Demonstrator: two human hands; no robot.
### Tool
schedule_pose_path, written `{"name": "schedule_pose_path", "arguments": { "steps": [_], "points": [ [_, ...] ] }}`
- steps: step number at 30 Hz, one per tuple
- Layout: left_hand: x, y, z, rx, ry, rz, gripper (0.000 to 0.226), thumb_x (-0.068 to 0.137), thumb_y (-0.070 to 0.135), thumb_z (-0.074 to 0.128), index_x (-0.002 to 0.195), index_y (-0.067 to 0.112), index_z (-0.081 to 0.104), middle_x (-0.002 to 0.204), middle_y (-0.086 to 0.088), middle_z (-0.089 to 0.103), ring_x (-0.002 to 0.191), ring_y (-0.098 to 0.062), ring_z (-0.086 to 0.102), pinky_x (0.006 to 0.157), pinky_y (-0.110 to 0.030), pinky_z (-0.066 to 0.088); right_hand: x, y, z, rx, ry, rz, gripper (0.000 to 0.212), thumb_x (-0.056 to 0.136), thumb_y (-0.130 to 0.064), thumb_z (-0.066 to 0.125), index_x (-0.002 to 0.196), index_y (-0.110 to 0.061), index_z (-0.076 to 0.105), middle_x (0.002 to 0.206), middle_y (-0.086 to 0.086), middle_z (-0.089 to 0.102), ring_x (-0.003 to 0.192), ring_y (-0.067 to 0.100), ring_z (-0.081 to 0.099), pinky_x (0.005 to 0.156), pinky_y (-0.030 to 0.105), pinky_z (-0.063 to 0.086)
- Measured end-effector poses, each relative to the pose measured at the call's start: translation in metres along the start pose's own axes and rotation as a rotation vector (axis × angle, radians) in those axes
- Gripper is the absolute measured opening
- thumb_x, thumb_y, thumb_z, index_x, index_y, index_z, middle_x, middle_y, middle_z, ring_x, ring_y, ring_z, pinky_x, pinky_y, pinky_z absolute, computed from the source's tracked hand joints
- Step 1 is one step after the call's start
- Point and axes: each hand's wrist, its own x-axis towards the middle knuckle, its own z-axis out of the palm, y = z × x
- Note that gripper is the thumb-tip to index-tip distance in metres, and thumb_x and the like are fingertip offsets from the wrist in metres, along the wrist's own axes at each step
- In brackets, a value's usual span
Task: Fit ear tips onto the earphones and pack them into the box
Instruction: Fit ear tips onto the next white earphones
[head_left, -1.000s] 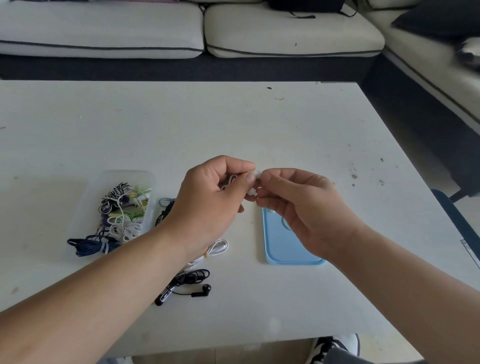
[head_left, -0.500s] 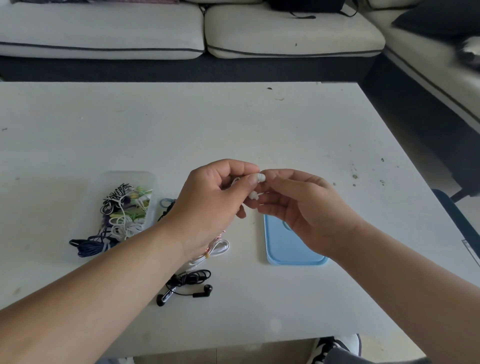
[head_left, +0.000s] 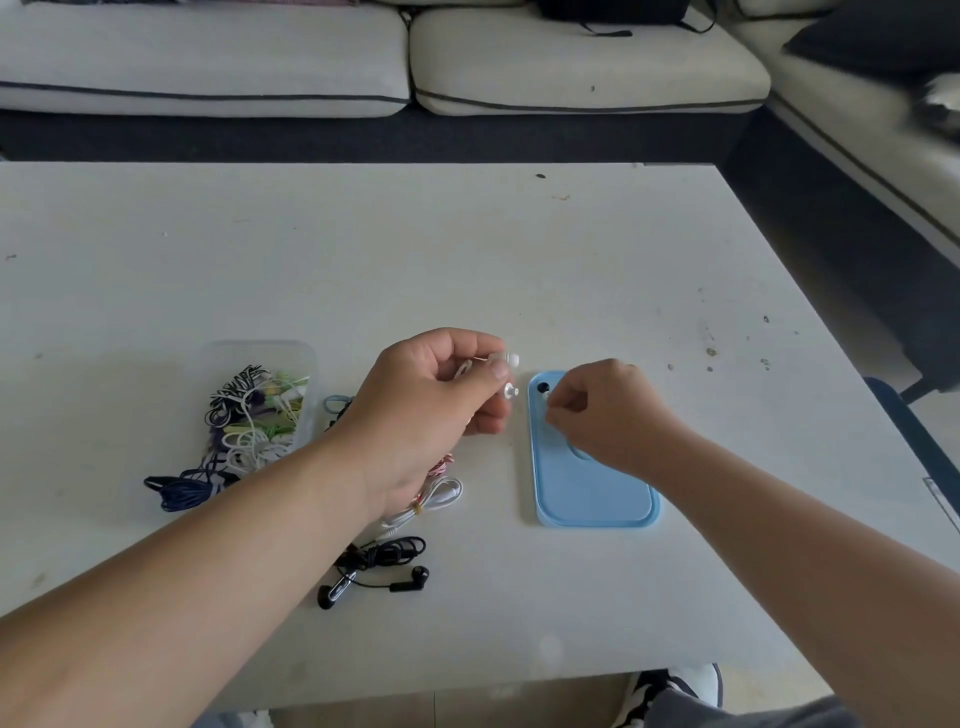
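Note:
My left hand (head_left: 431, 395) holds a pair of white earphones above the table; one earbud (head_left: 508, 359) carries a white tip, the other (head_left: 510, 392) shows a bare nozzle. Their white cable (head_left: 434, 496) trails down to the table. My right hand (head_left: 602, 410) reaches down onto the blue lid (head_left: 592, 493), fingertips pinched at a small white ear tip (head_left: 545, 396) beside a black ear tip (head_left: 543, 386). A clear plastic box (head_left: 257, 410) on the left holds several coiled earphones.
Black earphones (head_left: 379, 566) lie near the table's front edge. A dark blue cable (head_left: 182, 488) hangs out of the box. A small blue band (head_left: 336, 402) lies beside the box. Sofas stand beyond the far edge and at the right.
My right hand has left the earbud and dropped to the right onto the blue lid. My left hand stays in place with the earphones.

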Motion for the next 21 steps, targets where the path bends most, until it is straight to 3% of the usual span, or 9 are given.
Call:
{"name": "schedule_pose_path", "arguments": {
  "steps": [3,6,10,13,15,17,21],
  "points": [
    [0.0,0.002,-0.002,-0.019,-0.004,0.002,0.019,0.094,0.003,0.072,0.113,0.009,0.072,0.089,-0.012,0.076,0.072,-0.02,0.072,0.071,-0.03,0.06,0.005,0.004,0.006,-0.097,-0.015,-0.027,0.017,0.085,-0.008,0.058,0.076,-0.012,0.072,0.072,0.008,0.069,0.059,0.023,0.057,0.058,0.037,0.056],
    [0.0,0.004,-0.005,-0.035,-0.009,-0.007,0.022,0.094,0.0,0.071,0.114,0.01,0.07,0.099,-0.014,0.078,0.077,-0.023,0.075,0.071,-0.029,0.061,0.008,0.005,0.012,-0.194,-0.032,-0.053,0.018,0.082,-0.006,0.052,0.069,-0.008,0.064,0.067,0.01,0.063,0.059,0.022,0.047,0.053,0.035,0.045],
    [-0.001,0.005,-0.007,-0.029,-0.002,0.001,0.024,0.094,-0.001,0.071,0.115,0.009,0.069,0.102,-0.014,0.078,0.082,-0.024,0.078,0.075,-0.031,0.063,0.003,0.0,0.01,-0.231,-0.014,-0.101,0.018,0.084,-0.011,0.054,0.071,-0.013,0.066,0.073,0.005,0.066,0.069,0.029,0.063,0.061,0.041,0.057],
    [0.0,0.008,-0.009,-0.027,0.018,0.012,0.026,0.094,-0.001,0.071,0.117,0.01,0.068,0.102,-0.017,0.077,0.085,-0.026,0.079,0.078,-0.033,0.064,-0.008,-0.016,-0.009,0.134,0.032,-0.054,0.01,0.088,-0.013,0.068,0.079,-0.015,0.073,0.073,0.004,0.072,0.059,0.02,0.065,0.05,0.026,0.054],
    [0.001,0.01,-0.01,-0.036,0.024,0.021,0.027,0.094,-0.001,0.071,0.118,0.01,0.068,0.103,-0.02,0.075,0.086,-0.026,0.079,0.078,-0.034,0.064,-0.017,-0.029,-0.024,0.585,-0.057,0.014,0.003,0.088,-0.007,0.074,0.089,-0.009,0.076,0.078,0.01,0.076,0.063,0.018,0.068,0.058,0.021,0.054],
    [0.001,0.013,-0.01,-0.056,0.02,0.034,0.029,0.093,-0.003,0.07,0.12,0.009,0.067,0.104,-0.022,0.074,0.086,-0.025,0.08,0.076,-0.03,0.063,-0.022,-0.036,-0.034,0.964,-0.156,0.033,0.011,0.086,0.003,0.075,0.097,-0.001,0.074,0.087,0.018,0.077,0.075,0.025,0.072,0.072,0.028,0.058],
    [0.0,0.019,-0.011,-0.094,-0.014,0.063,0.033,0.092,-0.005,0.071,0.122,0.009,0.066,0.104,-0.02,0.074,0.087,-0.027,0.079,0.076,-0.031,0.063,-0.026,-0.038,-0.038,1.149,-0.251,-0.016,0.021,0.083,0.006,0.07,0.104,0.004,0.071,0.092,0.02,0.075,0.078,0.026,0.073,0.073,0.029,0.06]
  ]
}}
